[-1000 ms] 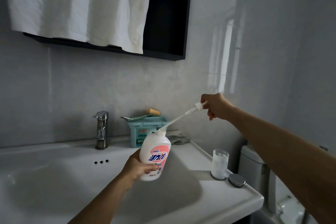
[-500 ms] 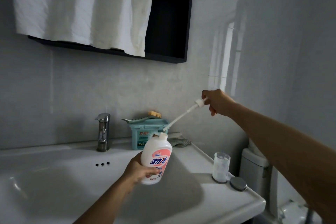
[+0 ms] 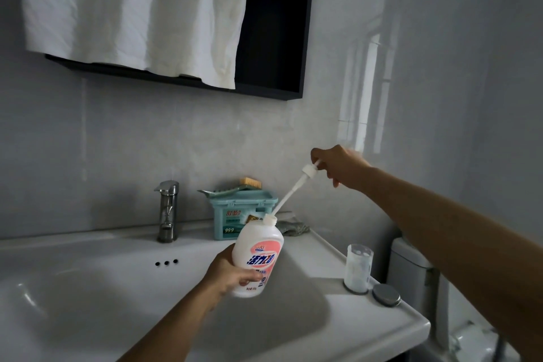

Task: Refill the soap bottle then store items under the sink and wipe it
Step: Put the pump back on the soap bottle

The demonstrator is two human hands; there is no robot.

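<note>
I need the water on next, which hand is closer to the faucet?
Left. The left hand, gripping the soap bottle, is in front and right of the faucet; the right hand, holding the pump, is farther right and higher.

dim, grey | window glare on right wall [image 3: 367,91] | wide-angle bend at edges

Glossy white sink [image 3: 88,311], metal faucet [image 3: 167,211]
</note>
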